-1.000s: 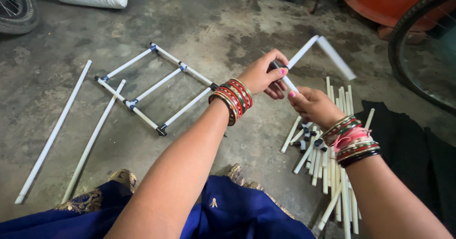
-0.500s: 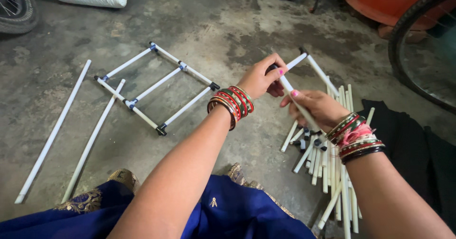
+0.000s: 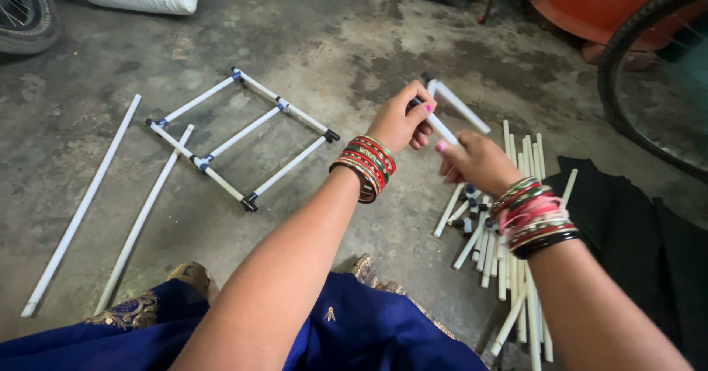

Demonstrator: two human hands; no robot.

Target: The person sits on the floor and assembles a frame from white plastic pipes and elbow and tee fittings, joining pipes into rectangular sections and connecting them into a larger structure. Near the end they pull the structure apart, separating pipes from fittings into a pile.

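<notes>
Both hands are up at centre frame, working a two-piece white pipe joint. Left hand (image 3: 402,122) pinches the dark elbow connector (image 3: 417,102) at the apex, fingers closed around it. Right hand (image 3: 478,163) is closed around the lower end of one short white pipe (image 3: 445,130), whose axis runs from upper left down to lower right into that fist. The second pipe (image 3: 463,108) leaves the same apex toward the right, free end unsupported. So the joint sits just above and left of the right hand, touching the left.

Spare cut pipes (image 3: 516,268) lie on the floor (image 3: 354,54) directly below the right wrist; finished ladder frame (image 3: 243,139) lies left of centre, well apart.
</notes>
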